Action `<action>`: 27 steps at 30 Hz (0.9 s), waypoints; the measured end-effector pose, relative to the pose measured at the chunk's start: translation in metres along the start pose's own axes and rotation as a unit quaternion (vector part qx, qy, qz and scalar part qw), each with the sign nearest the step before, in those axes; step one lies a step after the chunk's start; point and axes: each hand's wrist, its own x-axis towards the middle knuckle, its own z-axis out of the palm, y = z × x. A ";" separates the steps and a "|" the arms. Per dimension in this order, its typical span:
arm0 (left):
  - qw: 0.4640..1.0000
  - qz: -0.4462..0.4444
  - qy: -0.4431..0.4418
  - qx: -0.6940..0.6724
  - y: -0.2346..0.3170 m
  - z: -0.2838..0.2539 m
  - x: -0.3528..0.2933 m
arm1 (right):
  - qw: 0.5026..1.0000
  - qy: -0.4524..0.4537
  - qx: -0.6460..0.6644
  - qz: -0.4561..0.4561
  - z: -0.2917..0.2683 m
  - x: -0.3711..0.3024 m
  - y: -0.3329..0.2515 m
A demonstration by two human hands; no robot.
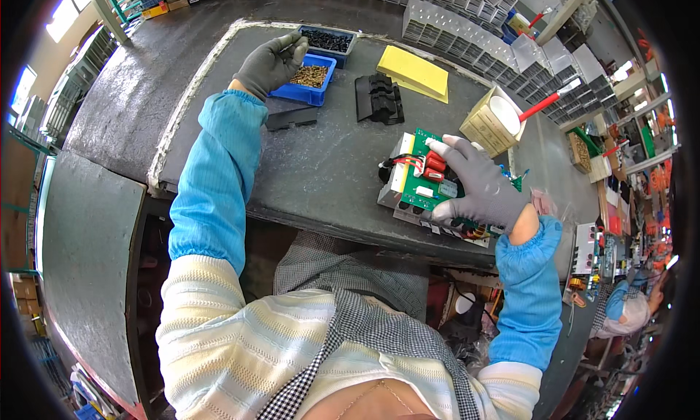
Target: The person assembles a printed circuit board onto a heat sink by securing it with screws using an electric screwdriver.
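Left hand [271, 61] over blue bin [310, 81] of brass bits, fingers pinched; contents unclear. Right hand [477, 190] clamped on green circuit board [423, 179] at surface [321, 165] front edge. Yellow pad [413, 73] and tan box [490, 121] behind; board's right end hidden.

Right hand [477, 190] hiding part of green circuit board [423, 176], blue tray [310, 77] contents too small to identify
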 end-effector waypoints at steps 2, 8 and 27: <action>0.999 -0.013 -0.029 -0.004 0.003 -0.004 -0.003 | 1.000 -0.007 0.002 0.004 -0.002 0.001 -0.001; 0.999 0.003 -0.014 0.035 -0.005 0.008 -0.012 | 1.000 -0.014 0.003 0.012 -0.001 0.001 0.002; 0.999 -0.008 0.017 0.051 -0.018 0.018 -0.029 | 1.000 -0.002 -0.005 0.003 0.003 0.000 0.001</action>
